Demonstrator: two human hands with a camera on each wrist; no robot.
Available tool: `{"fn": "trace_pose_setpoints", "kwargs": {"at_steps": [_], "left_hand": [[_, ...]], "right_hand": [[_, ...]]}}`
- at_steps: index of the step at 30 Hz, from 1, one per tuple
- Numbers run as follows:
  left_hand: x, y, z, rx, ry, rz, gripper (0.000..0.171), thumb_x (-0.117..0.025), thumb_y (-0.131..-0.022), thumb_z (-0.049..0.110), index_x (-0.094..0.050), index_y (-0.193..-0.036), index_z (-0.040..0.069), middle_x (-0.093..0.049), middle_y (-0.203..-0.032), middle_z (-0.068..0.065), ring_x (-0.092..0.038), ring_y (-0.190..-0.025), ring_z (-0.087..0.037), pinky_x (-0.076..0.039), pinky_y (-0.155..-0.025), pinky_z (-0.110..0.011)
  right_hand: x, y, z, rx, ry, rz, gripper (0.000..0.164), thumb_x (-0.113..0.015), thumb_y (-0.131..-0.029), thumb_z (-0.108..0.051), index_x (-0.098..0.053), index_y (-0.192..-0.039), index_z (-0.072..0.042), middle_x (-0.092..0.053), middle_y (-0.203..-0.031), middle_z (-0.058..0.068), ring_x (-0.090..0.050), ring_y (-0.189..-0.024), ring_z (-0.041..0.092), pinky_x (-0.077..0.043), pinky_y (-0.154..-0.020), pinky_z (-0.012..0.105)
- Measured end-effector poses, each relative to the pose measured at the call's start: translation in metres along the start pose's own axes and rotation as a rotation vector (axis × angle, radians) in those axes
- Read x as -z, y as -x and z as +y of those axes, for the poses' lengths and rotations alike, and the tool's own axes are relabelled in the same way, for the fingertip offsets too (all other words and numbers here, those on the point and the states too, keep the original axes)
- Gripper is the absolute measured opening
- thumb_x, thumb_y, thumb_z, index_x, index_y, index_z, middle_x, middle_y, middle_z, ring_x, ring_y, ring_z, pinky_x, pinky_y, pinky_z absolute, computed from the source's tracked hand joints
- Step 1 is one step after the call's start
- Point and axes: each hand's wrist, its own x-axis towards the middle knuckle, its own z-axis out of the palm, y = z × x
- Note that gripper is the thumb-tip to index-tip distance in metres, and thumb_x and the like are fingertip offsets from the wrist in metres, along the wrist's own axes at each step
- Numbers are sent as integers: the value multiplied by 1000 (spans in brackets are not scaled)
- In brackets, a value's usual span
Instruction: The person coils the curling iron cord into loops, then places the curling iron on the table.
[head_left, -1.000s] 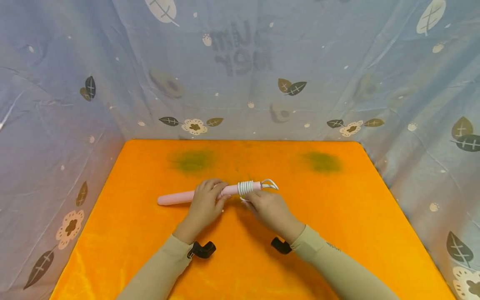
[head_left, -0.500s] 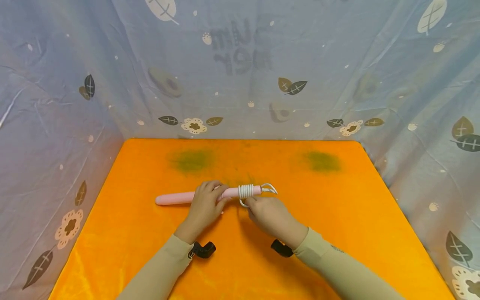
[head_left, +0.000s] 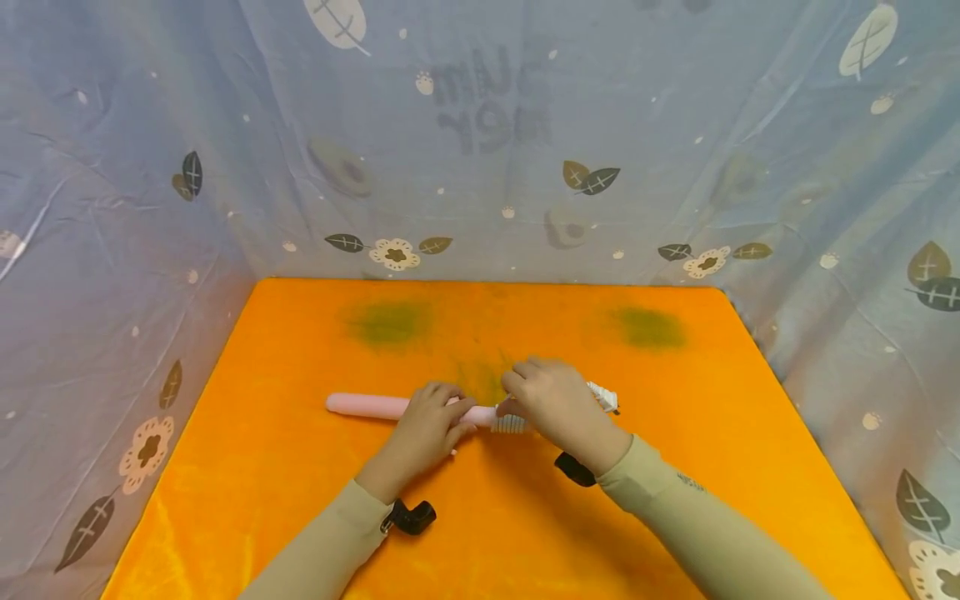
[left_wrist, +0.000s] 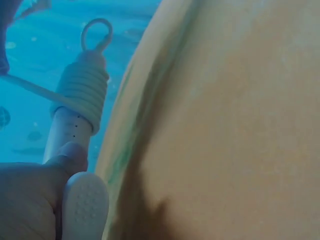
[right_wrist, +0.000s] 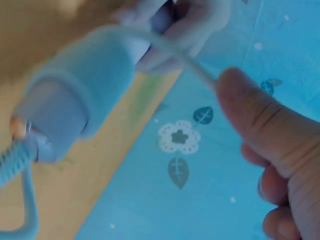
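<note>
A pink curling iron lies crosswise in front of me, its long barrel to the left. My left hand grips it around the middle, with the thumb beside the clamp lever in the left wrist view. White cord is wound in several tight turns around the handle. A taut length of that cord runs from the coil to my right hand, which pinches it between thumb and curled fingers above the handle. The white plug sticks out to the right of this hand.
An orange cloth covers the table, with two dark green patches near its back edge. Blue-grey printed curtains stand behind and on both sides. Black wrist-mounted pieces show below the hands.
My right hand has swung from the near side of the handle up and over it, drawing the cord along. The handle end has tipped toward me, and the plug now shows at the right.
</note>
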Motion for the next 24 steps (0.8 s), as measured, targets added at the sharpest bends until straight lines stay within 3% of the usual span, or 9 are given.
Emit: {"fn": "trace_pose_setpoints", "kwargs": {"at_steps": [4, 8, 12, 16, 19, 24], "left_hand": [[2, 4, 3, -54, -3, -30, 30, -68, -91, 33, -69, -115, 16, -58, -112, -4, -50, -107, -27, -40, -95, -45], [3, 10, 6, -125, -14, -41, 27, -68, -92, 32, -69, -113, 15, -58, -110, -5, -51, -106, -27, -42, -92, -44], [5, 13, 8, -163, 3, 15, 27, -70, -90, 30, -68, -113, 15, -58, -110, -5, -51, -106, -26, -43, -91, -42], [9, 12, 12, -229, 35, 72, 25, -69, -91, 27, -68, -113, 14, -57, -111, -6, -51, -106, -26, -43, -91, -42], [13, 12, 14, -268, 66, 116, 27, -67, -92, 28, -67, -114, 13, -57, -113, -7, -51, -107, -26, -43, -92, -42], [23, 10, 15, -252, 123, 206, 29, -65, -93, 30, -66, -115, 12, -55, -116, -7, -50, -109, -26, -43, -93, -42]], "right_hand": [[3, -1, 14, -4, -97, -6, 27, -80, -77, -33, -63, -80, -12, -51, -74, -3, -48, -62, 10, -46, -56, 21], [9, -1, 26, -65, -144, 8, 29, -80, -75, -34, -63, -84, -12, -50, -74, -4, -49, -58, 8, -44, -52, 21], [12, -2, 35, -107, -179, 39, 32, -82, -72, -35, -63, -83, -12, -50, -71, -5, -49, -55, 7, -43, -50, 22], [5, -3, 44, -175, -262, 30, 28, -82, -74, -36, -65, -83, -16, -53, -74, -8, -56, -63, 6, -48, -57, 24], [-8, 0, 53, -270, -377, -23, 21, -78, -78, -38, -66, -83, -21, -54, -76, -13, -55, -68, 5, -48, -61, 25], [-35, 8, 67, -431, -640, -100, 12, -74, -84, -37, -71, -82, -26, -60, -79, -11, -54, -67, 11, -48, -62, 30]]}}
